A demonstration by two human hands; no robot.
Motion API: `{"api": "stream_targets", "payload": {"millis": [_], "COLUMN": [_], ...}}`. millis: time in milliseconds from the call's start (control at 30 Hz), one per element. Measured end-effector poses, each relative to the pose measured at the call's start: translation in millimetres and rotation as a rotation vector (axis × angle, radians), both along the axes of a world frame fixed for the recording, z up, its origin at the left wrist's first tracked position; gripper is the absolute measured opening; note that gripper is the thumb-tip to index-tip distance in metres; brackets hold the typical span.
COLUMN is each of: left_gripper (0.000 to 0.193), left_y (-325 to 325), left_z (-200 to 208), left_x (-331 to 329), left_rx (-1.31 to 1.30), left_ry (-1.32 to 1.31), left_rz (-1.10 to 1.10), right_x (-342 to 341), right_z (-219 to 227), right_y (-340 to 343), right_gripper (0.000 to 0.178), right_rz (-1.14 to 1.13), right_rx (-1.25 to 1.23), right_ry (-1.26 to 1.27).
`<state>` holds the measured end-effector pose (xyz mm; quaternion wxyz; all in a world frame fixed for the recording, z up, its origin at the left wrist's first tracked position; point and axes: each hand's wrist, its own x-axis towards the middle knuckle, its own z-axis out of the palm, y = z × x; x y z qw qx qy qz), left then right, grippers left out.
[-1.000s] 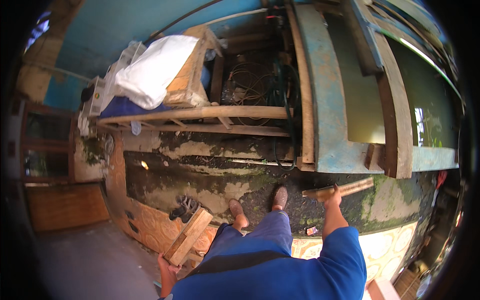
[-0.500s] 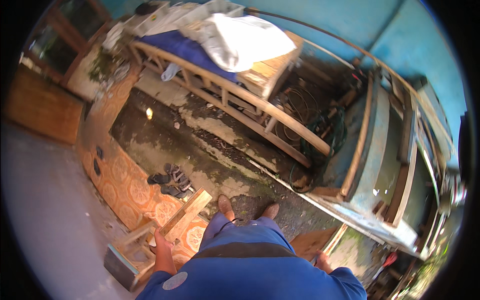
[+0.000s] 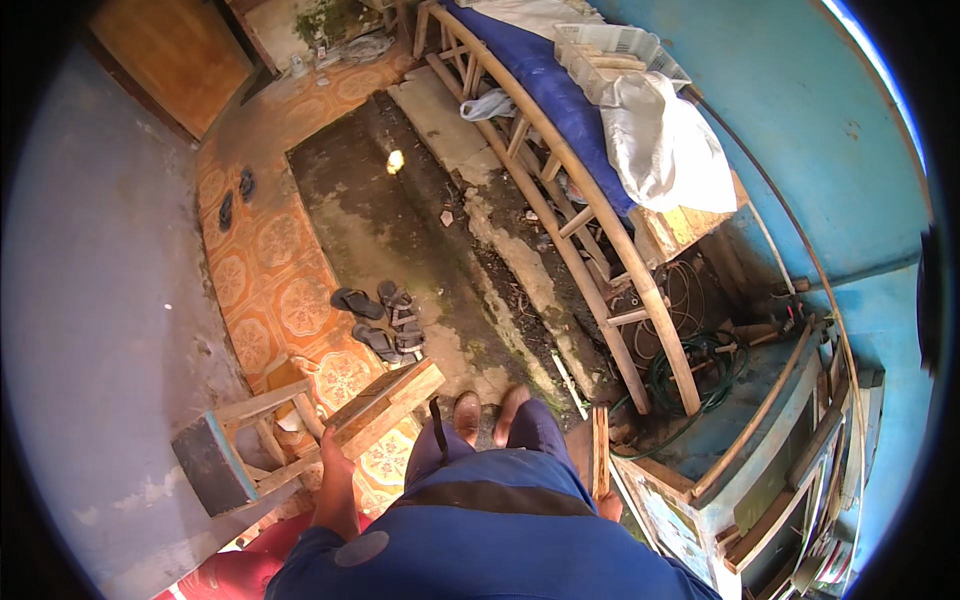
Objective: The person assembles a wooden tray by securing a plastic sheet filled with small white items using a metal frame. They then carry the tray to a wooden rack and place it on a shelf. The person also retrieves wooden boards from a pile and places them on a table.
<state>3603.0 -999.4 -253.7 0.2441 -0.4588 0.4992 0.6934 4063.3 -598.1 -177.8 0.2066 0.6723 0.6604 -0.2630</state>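
Note:
My left hand point(image 3: 336, 466) is closed round the near end of a thick wooden piece point(image 3: 392, 402), which points away to the right. Against that same hand lies a small wooden frame point(image 3: 268, 440) with legs or rails and a dark grey end panel point(image 3: 212, 464); I cannot tell whether it is joined to the piece. My right hand point(image 3: 608, 506), partly hidden by my blue shirt, grips the lower end of a narrow-edged wooden board point(image 3: 600, 450) beside my right leg. Its fingers show only in part.
Dark sandals point(image 3: 385, 320) lie on the ground ahead, and slippers point(image 3: 236, 200) on the orange patterned tiles point(image 3: 280, 245). A long bamboo bench point(image 3: 575, 190) carries a blue sheet and white sack point(image 3: 665, 140). A coiled green hose point(image 3: 690, 385) and wooden-framed tank point(image 3: 760, 450) stand right. Something red point(image 3: 262, 560) is lower left.
My view has turned, so the bench and wall sit farther right. The board in my right hand has swung closer to my leg and more upright. My left hand keeps its hold.

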Motion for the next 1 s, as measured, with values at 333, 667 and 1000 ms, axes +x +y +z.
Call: {"api": "stream_targets", "payload": {"millis": [333,667,1000], "left_gripper": [0.052,0.042,0.038], "left_y": [19.1,70.1,58.6], "left_z": [30.3,92.6,15.3], "left_x": [-44.3,-89.1,-143.6], "left_rx": [-0.120,-0.208,-0.162], "left_ry": [-0.043,-0.008,-0.201], "left_rz": [0.039,0.095,0.482], "right_x": [-248.0,-463.2,-660.9], "right_z": [18.7,51.9,55.0], "right_y": [140.1,226.4,253.9], "right_gripper": [0.040,0.020,0.034], "right_rz": [0.422,1.143,1.290], "right_rx": [0.187,0.391,0.310], "right_ry": [0.418,0.487,0.562]}}
